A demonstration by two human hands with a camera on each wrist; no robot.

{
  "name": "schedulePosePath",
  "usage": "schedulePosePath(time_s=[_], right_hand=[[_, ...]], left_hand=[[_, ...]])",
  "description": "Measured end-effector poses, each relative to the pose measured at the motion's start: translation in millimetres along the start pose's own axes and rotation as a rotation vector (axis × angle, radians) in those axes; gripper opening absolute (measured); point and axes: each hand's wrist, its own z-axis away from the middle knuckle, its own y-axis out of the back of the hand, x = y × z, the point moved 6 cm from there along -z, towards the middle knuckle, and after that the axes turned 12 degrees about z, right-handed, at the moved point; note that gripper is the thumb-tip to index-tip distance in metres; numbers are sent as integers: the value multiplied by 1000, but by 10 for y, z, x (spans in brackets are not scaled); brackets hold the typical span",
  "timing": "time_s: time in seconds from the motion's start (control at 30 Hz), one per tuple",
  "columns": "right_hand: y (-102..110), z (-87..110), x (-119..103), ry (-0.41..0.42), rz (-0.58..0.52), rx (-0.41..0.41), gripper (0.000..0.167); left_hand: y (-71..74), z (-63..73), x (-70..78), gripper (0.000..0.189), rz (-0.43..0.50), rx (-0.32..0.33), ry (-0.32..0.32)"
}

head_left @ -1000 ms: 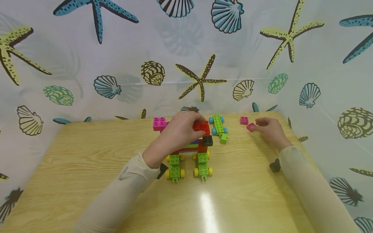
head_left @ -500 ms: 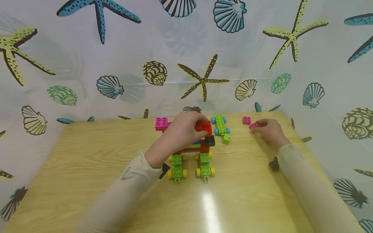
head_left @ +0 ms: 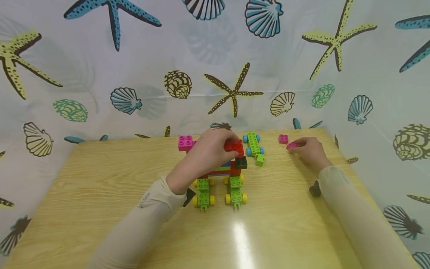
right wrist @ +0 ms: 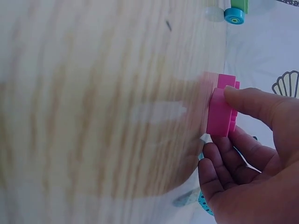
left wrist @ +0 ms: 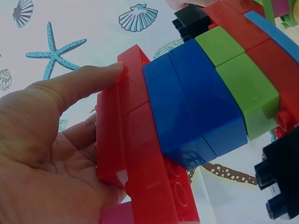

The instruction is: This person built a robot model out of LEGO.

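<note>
My left hand [head_left: 209, 155] grips the red bricks [left wrist: 135, 116] at the top of a large brick build. In the left wrist view, its thumb presses one side of them. Under the red lie blue bricks [left wrist: 196, 102], then light green bricks [left wrist: 247, 84]. Green wheeled bases [head_left: 203, 192] with yellow wheels carry the build, and a pink brick [head_left: 185, 143] sticks out at its upper left. At the right, my right hand [head_left: 310, 151] pinches a pink brick [right wrist: 220, 112] low at the tabletop, thumb on its near side. Another pink brick [head_left: 283, 139] lies just beyond.
A green wheeled base [head_left: 253, 144] with blue wheels stands right of the build, a small green brick [head_left: 260, 160] at its near end. Black bricks [head_left: 241, 163] jut from the build's right side. A patterned cloth [head_left: 151, 74] hangs behind the wooden table [head_left: 117, 175].
The head view has shifted slightly. My right hand now covers more of its pink brick, which seems turned a little. My left hand keeps its grip on the build.
</note>
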Motion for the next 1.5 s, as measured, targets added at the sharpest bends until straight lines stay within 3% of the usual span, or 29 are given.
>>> schedulePosePath(time_s=[0.43, 0.67, 0.97, 1.5], right_hand=[[71, 125, -113, 34, -49, 28, 61], [139, 355, -481, 113, -114, 29, 58], [128, 697, -983, 247, -173, -36, 48], [104, 1141, -1520, 419, -249, -124, 45]], left_hand=[[3, -5, -5, 33, -5, 2, -10], [11, -3, -5, 33, -3, -4, 1], [12, 1, -1, 34, -4, -7, 5], [17, -9, -21, 36, 17, -30, 49]])
